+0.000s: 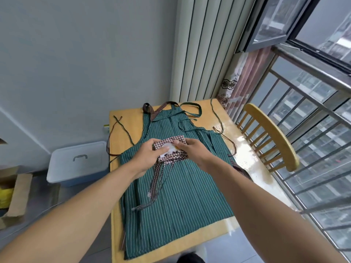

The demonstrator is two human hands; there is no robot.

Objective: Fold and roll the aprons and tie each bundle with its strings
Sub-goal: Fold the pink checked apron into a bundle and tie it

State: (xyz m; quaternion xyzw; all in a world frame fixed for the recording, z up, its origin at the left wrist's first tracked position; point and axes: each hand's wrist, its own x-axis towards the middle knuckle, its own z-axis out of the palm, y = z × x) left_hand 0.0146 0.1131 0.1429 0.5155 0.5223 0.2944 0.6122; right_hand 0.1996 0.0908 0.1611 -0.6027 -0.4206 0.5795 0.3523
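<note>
Both hands grip checked apron bundle (171, 149) over mid desk (190, 242), atop flat green striped apron (176, 196). L hand (150, 155) & R hand (193, 150) fingers clamped on it. Strings (157, 179) dangle near side, untied. Next: wrap strings round, knot tight w/o unrolling.
</note>
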